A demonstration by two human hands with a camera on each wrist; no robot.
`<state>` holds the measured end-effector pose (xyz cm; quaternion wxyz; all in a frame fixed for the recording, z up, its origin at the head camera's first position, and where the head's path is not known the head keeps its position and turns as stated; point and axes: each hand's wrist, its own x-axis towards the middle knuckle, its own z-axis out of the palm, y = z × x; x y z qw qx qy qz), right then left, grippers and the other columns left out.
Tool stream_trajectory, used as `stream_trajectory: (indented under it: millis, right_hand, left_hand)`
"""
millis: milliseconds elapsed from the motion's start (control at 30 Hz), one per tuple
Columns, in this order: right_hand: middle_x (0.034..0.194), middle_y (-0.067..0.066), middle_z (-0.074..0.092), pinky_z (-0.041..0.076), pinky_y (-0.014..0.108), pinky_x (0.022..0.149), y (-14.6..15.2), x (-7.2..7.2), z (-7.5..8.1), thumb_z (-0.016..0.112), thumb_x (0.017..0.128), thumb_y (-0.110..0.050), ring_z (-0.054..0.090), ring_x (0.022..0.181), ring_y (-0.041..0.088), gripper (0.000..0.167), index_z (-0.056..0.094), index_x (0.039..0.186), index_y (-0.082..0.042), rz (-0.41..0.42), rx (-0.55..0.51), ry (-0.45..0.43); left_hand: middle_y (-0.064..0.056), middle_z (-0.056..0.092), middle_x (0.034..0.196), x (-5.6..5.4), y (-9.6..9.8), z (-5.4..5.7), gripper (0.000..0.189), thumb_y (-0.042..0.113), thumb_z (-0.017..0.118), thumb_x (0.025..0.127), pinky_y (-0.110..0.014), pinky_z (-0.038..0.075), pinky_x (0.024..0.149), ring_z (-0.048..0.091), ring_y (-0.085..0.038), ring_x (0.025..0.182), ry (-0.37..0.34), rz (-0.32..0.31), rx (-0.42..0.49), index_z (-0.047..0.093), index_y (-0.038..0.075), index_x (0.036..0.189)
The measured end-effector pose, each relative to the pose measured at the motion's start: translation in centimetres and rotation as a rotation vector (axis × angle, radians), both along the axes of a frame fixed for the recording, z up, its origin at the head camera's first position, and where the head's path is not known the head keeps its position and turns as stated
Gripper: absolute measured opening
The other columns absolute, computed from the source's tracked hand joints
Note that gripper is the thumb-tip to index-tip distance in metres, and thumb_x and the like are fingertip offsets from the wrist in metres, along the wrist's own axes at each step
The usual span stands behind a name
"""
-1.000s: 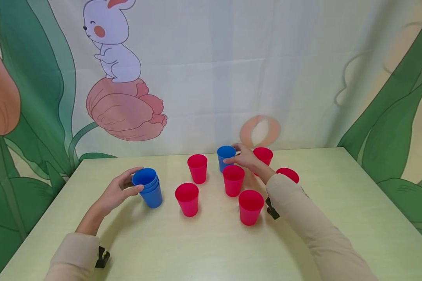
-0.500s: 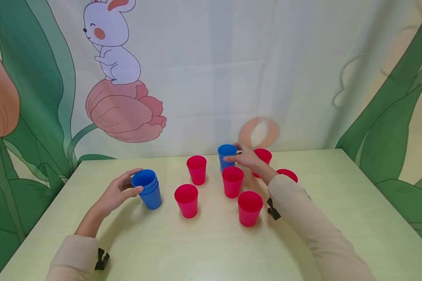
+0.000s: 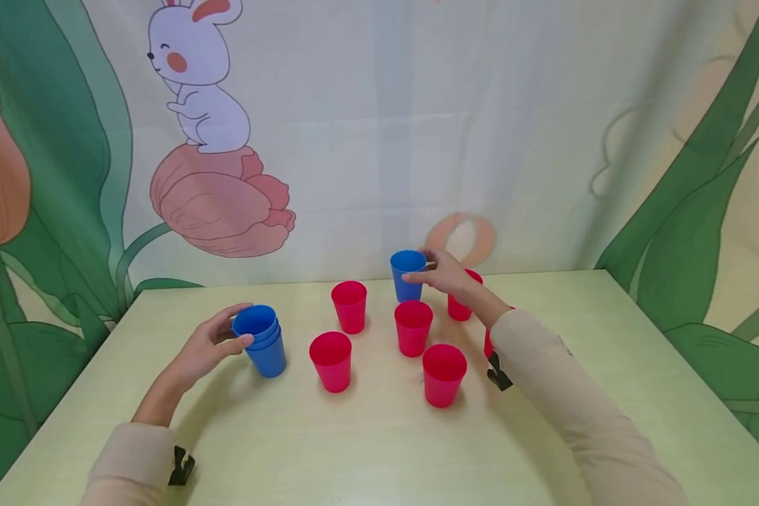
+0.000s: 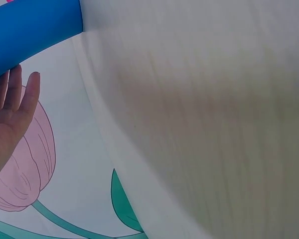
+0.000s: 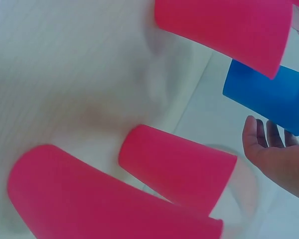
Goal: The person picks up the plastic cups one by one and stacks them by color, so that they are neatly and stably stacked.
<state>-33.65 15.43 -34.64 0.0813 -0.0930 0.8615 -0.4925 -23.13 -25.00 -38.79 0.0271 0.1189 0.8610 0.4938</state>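
At the table's left, a stack of nested blue cups (image 3: 269, 357) stands upright, and my left hand (image 3: 204, 346) holds it from the left, thumb at the near side and fingers behind the rim. The left wrist view shows part of this blue stack (image 4: 32, 32) above the fingers. My right hand (image 3: 448, 274) grips a single blue cup (image 3: 407, 282) at the back, held slightly above the table. In the right wrist view this blue cup (image 5: 266, 94) is clear of the table, partly behind a red cup (image 5: 224, 30).
Several upright red cups stand between and around the hands: a back-left one (image 3: 349, 309), a front-left one (image 3: 332, 365), a middle one (image 3: 413, 330) and a front-right one (image 3: 444, 378). Another red cup (image 3: 458, 306) sits beneath my right wrist; one more is mostly hidden by the sleeve.
My right hand has raised the single blue cup a little off the table. The left hand stays at the blue stack. The whole view has shifted slightly.
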Motion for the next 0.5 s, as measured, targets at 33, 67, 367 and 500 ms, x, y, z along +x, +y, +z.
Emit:
stream_trajectory:
  millis: [33, 67, 367, 500]
  right_hand:
    - [0.13, 0.014, 0.043, 0.045, 0.043, 0.088, 0.0, 0.1, 0.2, 0.07, 0.079, -0.028, 0.043, 0.117, 0.031, 0.072, 0.032, 0.136, -0.007, 0.005, -0.001, 0.002]
    - [0.131, 0.015, 0.043, 0.045, 0.043, 0.088, 0.0, 0.2, 0.3, 0.07, 0.079, -0.028, 0.043, 0.117, 0.031, 0.072, 0.032, 0.136, -0.006, 0.012, -0.005, 0.005]
    - [0.127, 0.014, 0.047, 0.046, 0.043, 0.087, 0.2, 0.8, 1.5, 0.069, 0.08, -0.028, 0.046, 0.114, 0.031, 0.065, 0.036, 0.132, -0.007, 0.036, -0.037, 0.047]
    - [0.125, 0.011, 0.048, 0.047, 0.04, 0.085, 0.2, 1.1, 1.8, 0.07, 0.079, -0.029, 0.048, 0.111, 0.029, 0.064, 0.038, 0.131, -0.008, 0.032, -0.043, 0.071]
  left_hand:
    - [-0.023, 0.04, 0.133, 0.0, 0.0, 0.0, 0.066, 0.03, 0.059, 0.089, -0.048, 0.045, 0.086, 0.045, -0.039, 0.114, -0.001, 0.0, 0.0, 0.026, 0.015, 0.144]
    - [-0.023, 0.041, 0.133, 0.0, 0.0, 0.0, 0.066, 0.03, 0.059, 0.089, -0.048, 0.045, 0.086, 0.045, -0.039, 0.114, -0.001, 0.0, -0.001, 0.026, 0.015, 0.144]
    - [-0.023, 0.042, 0.131, 0.1, 0.1, 0.1, 0.066, 0.029, 0.058, 0.089, -0.046, 0.047, 0.085, 0.046, -0.037, 0.111, 0.004, -0.004, -0.001, 0.026, 0.015, 0.144]
    - [-0.023, 0.042, 0.13, 0.2, 0.2, 0.1, 0.066, 0.03, 0.059, 0.089, -0.045, 0.047, 0.084, 0.047, -0.037, 0.111, 0.006, -0.002, 0.001, 0.026, 0.014, 0.144]
